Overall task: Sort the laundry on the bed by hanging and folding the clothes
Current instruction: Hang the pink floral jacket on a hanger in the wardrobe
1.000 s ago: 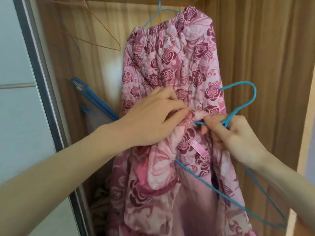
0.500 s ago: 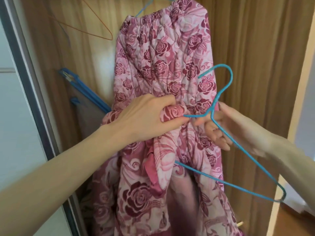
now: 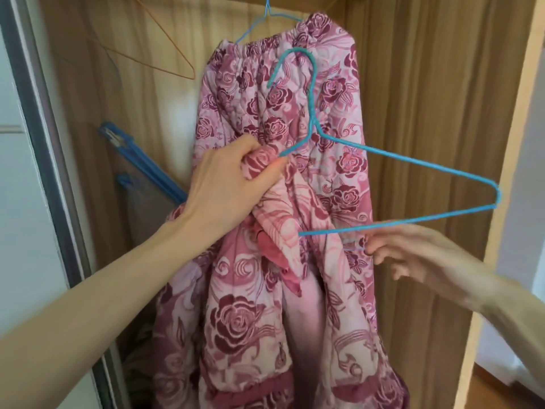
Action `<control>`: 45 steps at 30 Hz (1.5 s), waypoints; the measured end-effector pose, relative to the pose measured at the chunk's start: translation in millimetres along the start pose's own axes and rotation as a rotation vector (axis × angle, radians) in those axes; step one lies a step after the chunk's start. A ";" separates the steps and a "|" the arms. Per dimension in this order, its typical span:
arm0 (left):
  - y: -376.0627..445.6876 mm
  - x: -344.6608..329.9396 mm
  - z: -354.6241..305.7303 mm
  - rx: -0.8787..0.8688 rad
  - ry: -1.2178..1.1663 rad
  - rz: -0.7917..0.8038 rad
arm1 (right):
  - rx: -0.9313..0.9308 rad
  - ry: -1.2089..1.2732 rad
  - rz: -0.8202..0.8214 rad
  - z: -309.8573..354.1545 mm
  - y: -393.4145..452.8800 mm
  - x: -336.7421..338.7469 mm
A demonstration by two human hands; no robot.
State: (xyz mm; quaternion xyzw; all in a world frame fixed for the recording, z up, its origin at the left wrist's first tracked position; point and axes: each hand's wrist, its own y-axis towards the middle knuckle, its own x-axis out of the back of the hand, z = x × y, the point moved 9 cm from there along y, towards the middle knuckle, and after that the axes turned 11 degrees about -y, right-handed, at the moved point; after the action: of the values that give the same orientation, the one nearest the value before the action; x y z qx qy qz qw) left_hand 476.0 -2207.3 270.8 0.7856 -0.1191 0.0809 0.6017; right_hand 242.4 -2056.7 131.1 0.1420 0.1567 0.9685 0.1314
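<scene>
A pink quilted garment with dark rose print (image 3: 283, 93) hangs by its elastic waist from a pale blue hanger (image 3: 267, 13) inside the wardrobe. In front of it, my left hand (image 3: 224, 184) grips a bunched fold of a matching rose-print garment (image 3: 241, 320), which droops below. A blue wire hanger (image 3: 413, 160) stands tilted before the clothes; its left arm and bottom bar run into the bunched fabric by my left hand. My right hand (image 3: 418, 255) is blurred just under the bottom bar, fingers loosely curled, with nothing clearly in them.
An orange wire hanger (image 3: 165, 45) hangs bare at the upper left. A blue-framed flat object (image 3: 141, 160) leans in the wardrobe's left side. The sliding door's dark frame (image 3: 44, 143) borders the left; the wooden side panel (image 3: 442, 113) closes the right.
The blue hanger has swung upright and risen in front of the hanging garment. My right hand let go of its neck and dropped below the bottom bar. My left hand keeps its grip.
</scene>
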 end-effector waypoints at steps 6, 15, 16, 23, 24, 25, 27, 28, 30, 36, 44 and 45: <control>-0.7 -1.7 -6.7 0.043 -0.054 -0.069 | 0.079 -0.920 -0.215 -5.8 0.1 -70.7; -16.9 28.6 -7.5 0.062 -0.038 -0.116 | -0.193 -1.183 -0.408 -52.5 7.7 13.8; -19.0 33.4 -5.6 0.061 -0.033 -0.129 | -0.189 -1.192 -0.406 -54.4 6.9 26.1; -34.3 44.6 12.4 0.061 -0.002 -0.128 | 0.039 -0.897 -0.408 -27.6 8.3 90.5; -36.3 42.9 13.0 0.056 -0.003 -0.125 | 0.060 -0.847 -0.410 -21.9 8.7 94.1; -38.1 41.3 13.2 0.047 -0.005 -0.121 | 0.070 -0.807 -0.417 -17.8 9.0 98.6; -41.6 37.4 12.9 0.025 -0.003 -0.104 | 0.077 -0.752 -0.443 -7.6 9.5 108.3; -43.7 35.2 12.8 0.014 0.009 -0.087 | 0.087 -0.747 -0.459 -0.9 9.4 113.7; -47.0 29.9 11.3 -0.011 0.046 -0.047 | 0.109 -0.826 -0.483 18.1 8.0 122.9; -49.5 10.1 4.5 -0.150 0.190 0.065 | 0.214 -1.226 -0.678 97.7 -8.8 135.1; -49.1 -3.6 -0.3 -0.263 0.554 0.096 | 0.311 -1.709 -0.758 190.2 -13.5 89.2; -48.1 -2.6 0.1 -0.242 0.573 0.076 | 0.308 -1.745 -0.745 193.7 -12.6 82.7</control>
State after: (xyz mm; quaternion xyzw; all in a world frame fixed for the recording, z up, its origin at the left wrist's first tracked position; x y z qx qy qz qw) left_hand 487.1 -2195.2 225.6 0.6486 0.0171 0.3066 0.6964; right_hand 229.8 -1968.9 322.5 0.7694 0.1643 0.3866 0.4812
